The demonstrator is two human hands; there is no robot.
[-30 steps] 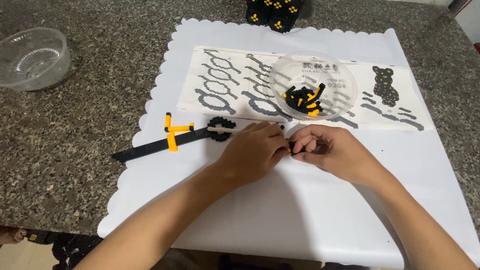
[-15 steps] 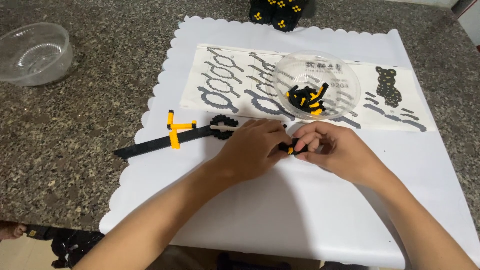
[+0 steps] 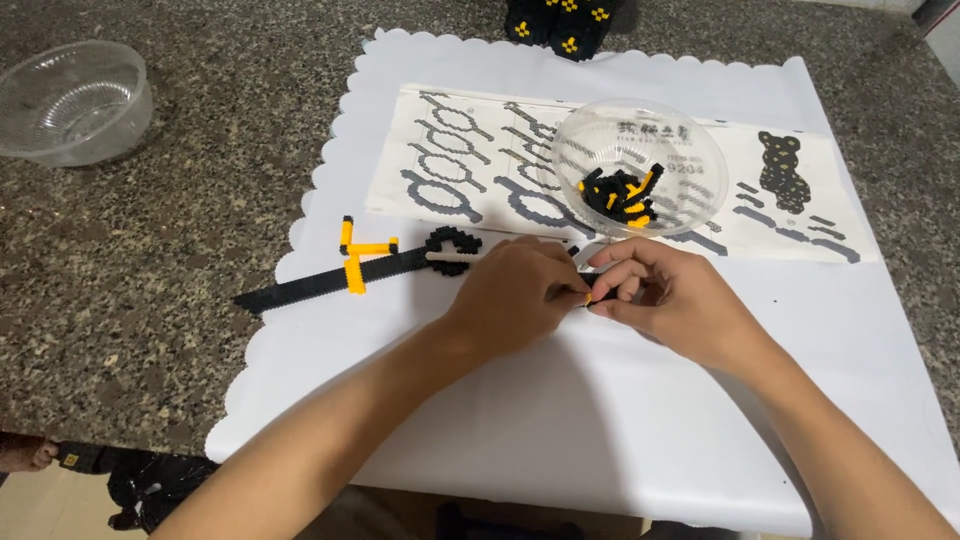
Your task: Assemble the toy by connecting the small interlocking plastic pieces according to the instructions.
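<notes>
Speckled dark stone makes up the tabletop (image 3: 150, 260), and a white sheet with a scalloped edge (image 3: 600, 430) covers its middle and right. Near the centre of that sheet both hands meet over a tiny black and yellow brick piece (image 3: 587, 297), pinched where the fingertips come together. The left hand (image 3: 515, 295) closes its thumb and forefinger narrowly on the piece from the left; the right hand (image 3: 670, 300) curls its fingers around it from the right, so the two hands touch at the tips (most of the piece is hidden between them).

Just left of the left hand lies a long flat black build shaped like a sword (image 3: 330, 282), with a yellow crosspiece and a round black end that sits close to the knuckles. Just beyond the hands, farther from the person, stands a clear plastic bowl (image 3: 690, 150) holding a small heap of black and yellow bricks (image 3: 620, 195). The bowl rests on a printed instruction sheet (image 3: 450, 150) showing grey chain-like patterns and a dark figure at its right end.

At the far edge of the white sheet sits a black and yellow block model (image 3: 560, 20), partly cut off by the frame. Well apart, at the far left on bare stone, stands a second clear bowl (image 3: 70, 100).
</notes>
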